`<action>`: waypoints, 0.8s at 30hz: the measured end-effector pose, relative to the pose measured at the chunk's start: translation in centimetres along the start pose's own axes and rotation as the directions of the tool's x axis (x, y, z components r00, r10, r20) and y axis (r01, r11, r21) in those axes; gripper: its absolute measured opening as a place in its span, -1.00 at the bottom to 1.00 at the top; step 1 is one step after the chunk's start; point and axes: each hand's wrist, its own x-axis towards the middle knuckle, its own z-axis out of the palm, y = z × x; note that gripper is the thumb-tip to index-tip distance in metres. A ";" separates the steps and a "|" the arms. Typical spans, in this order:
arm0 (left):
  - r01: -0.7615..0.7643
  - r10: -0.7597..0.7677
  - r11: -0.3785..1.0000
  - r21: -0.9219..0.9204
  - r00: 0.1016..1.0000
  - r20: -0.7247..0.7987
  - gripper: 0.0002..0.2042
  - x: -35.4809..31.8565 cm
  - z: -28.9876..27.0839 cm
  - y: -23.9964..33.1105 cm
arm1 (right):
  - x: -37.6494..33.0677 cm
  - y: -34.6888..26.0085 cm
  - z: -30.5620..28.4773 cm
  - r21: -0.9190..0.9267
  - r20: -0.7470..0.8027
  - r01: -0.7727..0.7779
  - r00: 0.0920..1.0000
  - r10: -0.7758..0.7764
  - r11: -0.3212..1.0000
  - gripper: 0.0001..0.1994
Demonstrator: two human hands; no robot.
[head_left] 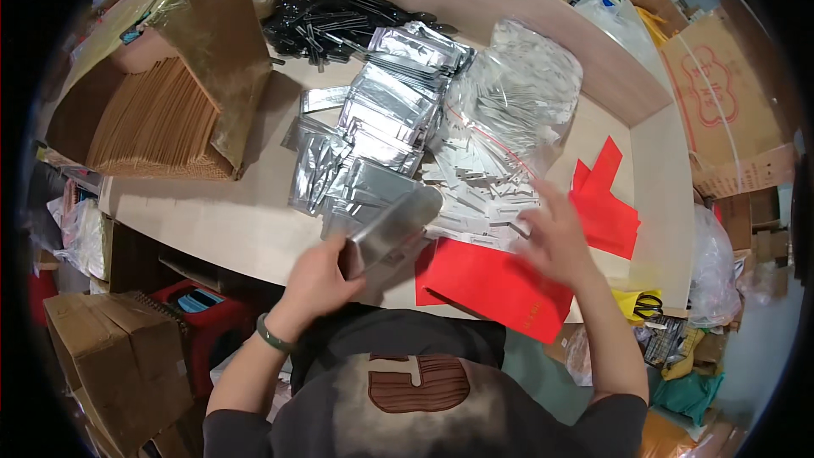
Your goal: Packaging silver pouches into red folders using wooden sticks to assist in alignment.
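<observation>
My left hand (319,282), a dark bangle on its wrist, is closed around a shiny silver foil pouch (394,227), tilted up to the right and somewhat blurred. My right hand (555,242) is smeared by motion, its index finger and thumb apart and nothing visible between them. Small white packets (483,203) lie loose just left of it, spilling from a clear plastic bag (527,76). Below both hands, a red envelope (496,284) lies at the table's near edge. Silver foil pouches (386,106) are heaped beyond my left hand.
On the left of the table (203,225) stands an open cardboard box (233,59) full of upright brown card pieces (153,123). Black spoon-like pieces (339,21) are piled at the back. More red envelopes (604,208) lie right. Low panels edge the table's back; cartons (123,365) crowd the floor.
</observation>
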 end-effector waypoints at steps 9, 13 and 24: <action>-0.118 0.330 0.838 -0.533 0.887 0.323 -0.72 -0.5 2.9 2.8 | 2.1 -8.7 3.7 0.293 0.269 0.105 0.945 -0.188 0.950 -0.58; -0.017 0.001 0.989 -0.149 0.995 -0.104 -0.63 2.3 3.5 -1.1 | 2.2 -10.7 4.3 0.144 0.350 -0.312 0.904 0.247 0.939 -0.64; -0.270 0.249 0.959 0.083 0.947 0.201 -0.32 -1.3 0.5 -3.2 | 3.8 -12.1 8.2 0.249 0.467 -0.501 0.812 0.350 0.829 -0.81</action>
